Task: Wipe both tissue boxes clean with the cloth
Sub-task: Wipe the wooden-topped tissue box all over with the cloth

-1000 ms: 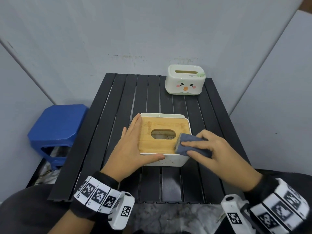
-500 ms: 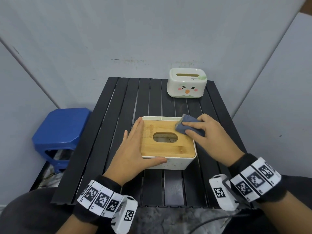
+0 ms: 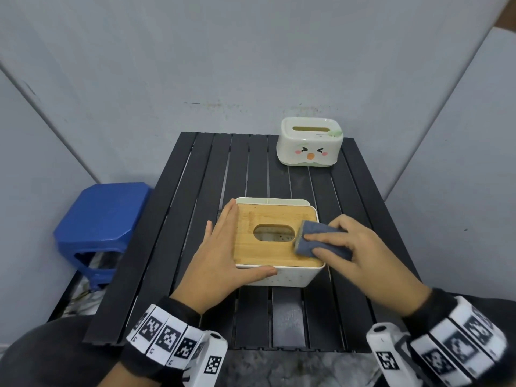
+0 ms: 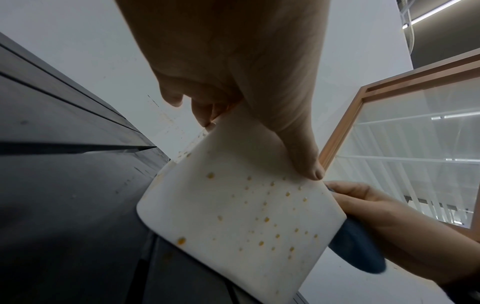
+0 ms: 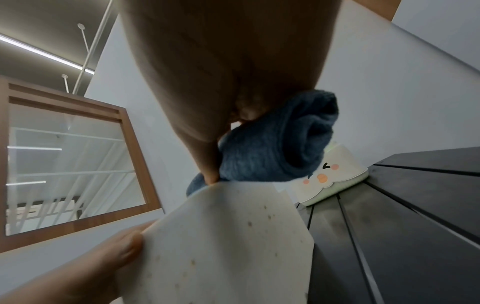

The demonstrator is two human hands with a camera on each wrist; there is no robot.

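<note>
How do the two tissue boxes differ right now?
The near box has a flat wooden lid and orange-speckled white sides; the far box is all cream with a cartoon face. The near box is held by the left hand and wiped with the cloth; the far box stands untouched. Both have top slots.

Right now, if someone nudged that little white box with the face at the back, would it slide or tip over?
Probably slide. The face box looks low and wide, sitting flat on the slatted table, so tipping seems unlikely. Its glossy shell suggests light plastic, so it may skid easily. That may be why the left hand braces the wooden-lid box during wiping.
</note>
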